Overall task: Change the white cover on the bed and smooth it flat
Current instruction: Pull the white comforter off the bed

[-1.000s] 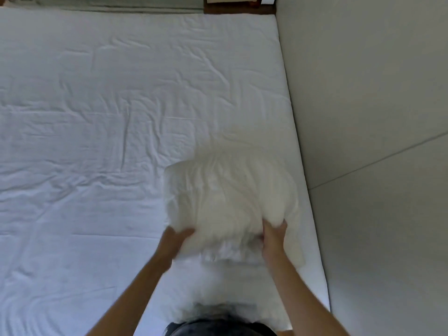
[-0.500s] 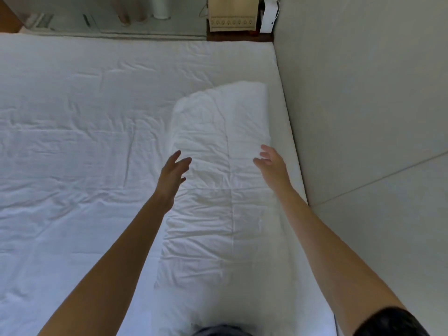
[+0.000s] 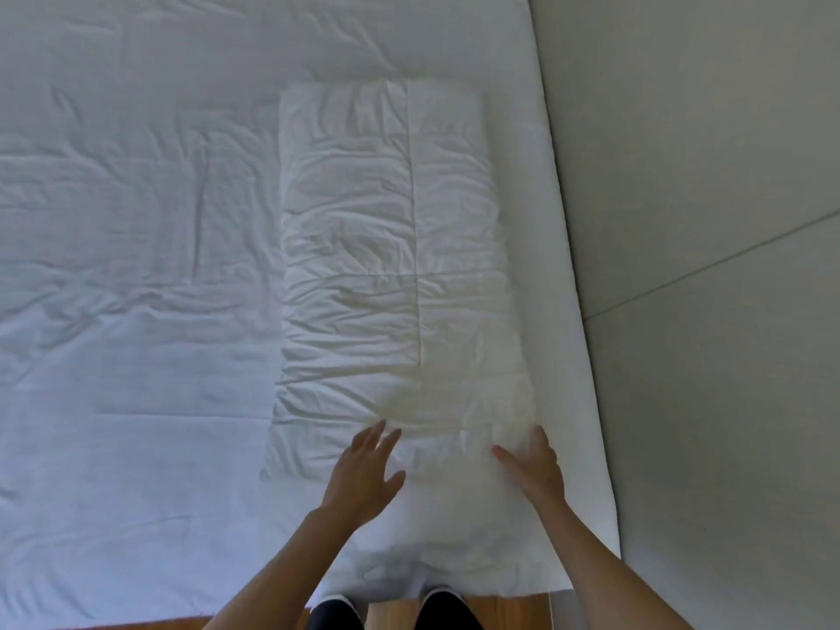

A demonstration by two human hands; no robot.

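White cotton fills nearly the whole head view. Your left hand [image 3: 366, 470] lies flat on the near end of the folded white cover [image 3: 395, 266], fingers straight and slightly spread, thumb out toward your right hand [image 3: 532, 466]. That right hand rests on the same near end, at the cover's right margin, fingers extended and together, thumb pointing inward — neither hand pinches or curls round any cloth.

From between your palms the folded cover runs straight away from you as a long, wrinkled strip with a lengthwise crease down its middle and cross creases along it; its far end lies well beyond your fingertips. Under it, and stretching far out past your left hand, is the creased white sheet [image 3: 136, 266] on the bed.

Just beyond your right hand the mattress edge [image 3: 577, 311] meets a grey wall [image 3: 704, 220], which carries one thin seam line. Nearer to you than your wrists, a strip of wooden floor [image 3: 513, 611] shows, with your dark-clad legs [image 3: 336, 616] against the bed's foot.
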